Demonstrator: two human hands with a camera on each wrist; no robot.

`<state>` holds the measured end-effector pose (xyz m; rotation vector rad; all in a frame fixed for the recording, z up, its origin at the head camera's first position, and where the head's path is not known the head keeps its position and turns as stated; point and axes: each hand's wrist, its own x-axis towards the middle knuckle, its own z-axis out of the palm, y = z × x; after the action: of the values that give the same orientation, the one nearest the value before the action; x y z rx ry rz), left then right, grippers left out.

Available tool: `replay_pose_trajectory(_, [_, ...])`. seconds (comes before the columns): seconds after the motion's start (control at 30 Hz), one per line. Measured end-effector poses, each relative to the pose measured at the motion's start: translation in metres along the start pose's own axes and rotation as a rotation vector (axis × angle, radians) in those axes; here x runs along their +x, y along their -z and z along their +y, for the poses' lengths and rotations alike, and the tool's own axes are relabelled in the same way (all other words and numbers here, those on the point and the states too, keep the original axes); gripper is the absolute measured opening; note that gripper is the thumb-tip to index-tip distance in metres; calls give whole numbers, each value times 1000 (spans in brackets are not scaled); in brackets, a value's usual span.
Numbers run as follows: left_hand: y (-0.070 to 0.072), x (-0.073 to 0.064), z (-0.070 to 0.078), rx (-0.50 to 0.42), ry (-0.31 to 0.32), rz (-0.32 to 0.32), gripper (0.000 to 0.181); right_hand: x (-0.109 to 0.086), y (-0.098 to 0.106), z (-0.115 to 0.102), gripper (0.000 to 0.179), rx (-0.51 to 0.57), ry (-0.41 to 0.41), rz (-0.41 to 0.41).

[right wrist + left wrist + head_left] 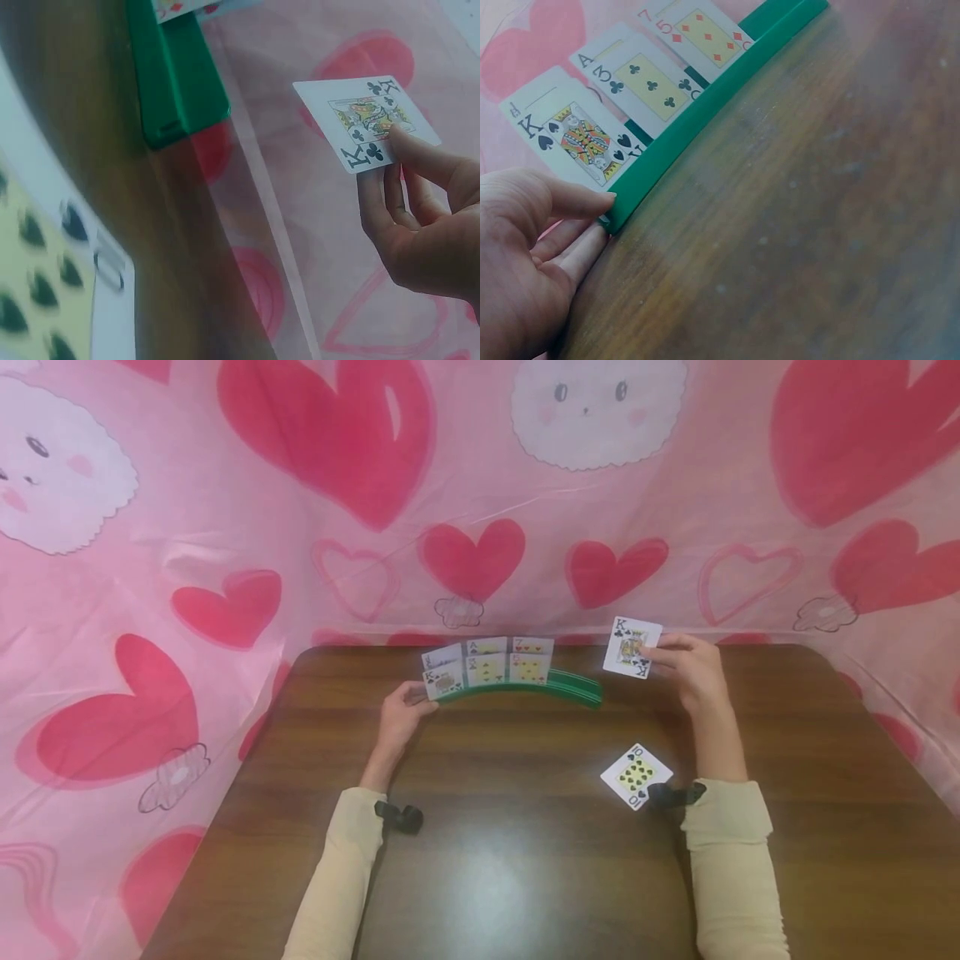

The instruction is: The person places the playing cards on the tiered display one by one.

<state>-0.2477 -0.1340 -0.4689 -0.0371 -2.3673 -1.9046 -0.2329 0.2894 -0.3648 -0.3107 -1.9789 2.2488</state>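
Observation:
A curved green card holder (577, 688) stands toward the far side of the table, its right part bare of cards. My left hand (401, 717) pinches its left end, with the thumb in front. In its front row stand a king of spades (589, 142), a 3 of clubs (649, 86) and a 5 of diamonds (705, 41). Behind them, more cards, including an ace and a red 7, are partly covered. Right of the holder, my right hand (699, 675) holds a king of clubs (630, 647) up between thumb and fingers, face toward me, apart from the holder.
A 10 of spades (633, 772) shows face up beside the right wrist's black camera (671, 795), which overlaps one corner. The brown wooden table (525, 852) ends at a pink cloth (367, 502) with hearts, hanging behind and to the sides.

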Motion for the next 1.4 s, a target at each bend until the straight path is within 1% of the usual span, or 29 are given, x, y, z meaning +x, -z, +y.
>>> replay_pose_trajectory(0.13, [1,1,0,-2,-4,7,27,0,-9,0,11,47,9,-2])
replay_pose_trajectory(0.17, [0,2,-5,4,-9,13,27,1,-11,0,11,60,14,-3])
replay_pose_trajectory(0.43, [-1,2,-5,-2,-16,10,27,3,-24,2,10,135,35,-19])
replay_pose_trajectory(0.7, [0,2,-6,-4,-7,11,27,5,-26,3,7,180,45,-41])
replay_pose_trajectory(0.83, [0,1,-5,-11,-6,7,27,5,-28,3,12,202,75,-45])
replay_pose_trajectory(1.0, [-1,1,-4,-14,-2,5,27,3,-30,4,21,181,106,-59])
replay_pose_trajectory(1.17, [-1,1,-5,-32,-3,1,27,3,-32,6,14,121,102,-60])
replay_pose_trajectory(1.4, [-1,1,-5,-24,4,8,26,4,-35,10,10,96,122,-49])
